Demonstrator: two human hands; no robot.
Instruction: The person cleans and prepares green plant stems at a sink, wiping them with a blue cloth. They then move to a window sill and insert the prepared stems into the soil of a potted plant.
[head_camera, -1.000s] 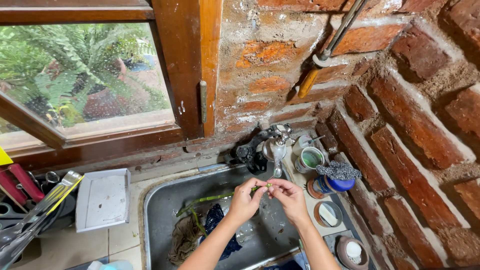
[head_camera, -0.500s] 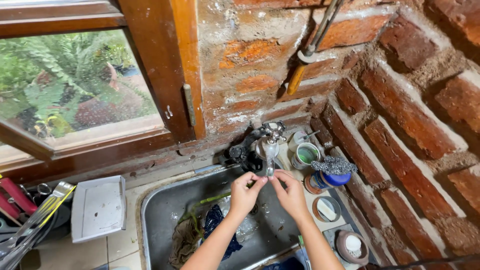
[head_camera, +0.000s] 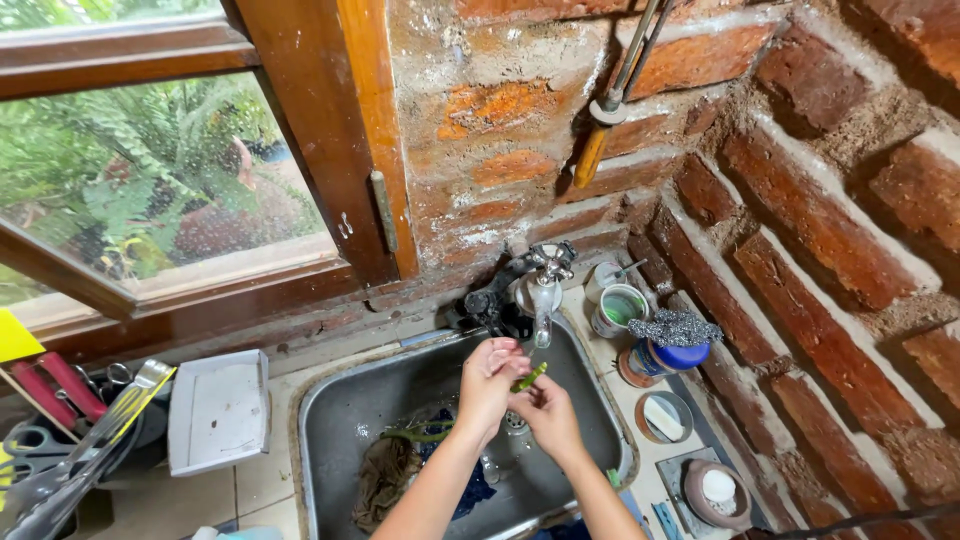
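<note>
Head view: both hands work over the metal sink (head_camera: 330, 420), directly below the tap (head_camera: 541, 292). The green vegetable piece (head_camera: 529, 377) lies between them, its long axis tilted from near-left to far-right. The left hand (head_camera: 488, 378) is curled and pinches its near end. The right hand (head_camera: 548, 415) grips it from below, fingers closed. Both hands touch it equally.

I see soft daylight coming through the window (head_camera: 150, 190) at the upper left. The sink (head_camera: 330, 400) looks darker. Edges bend outward; everything looks sharp.
</note>
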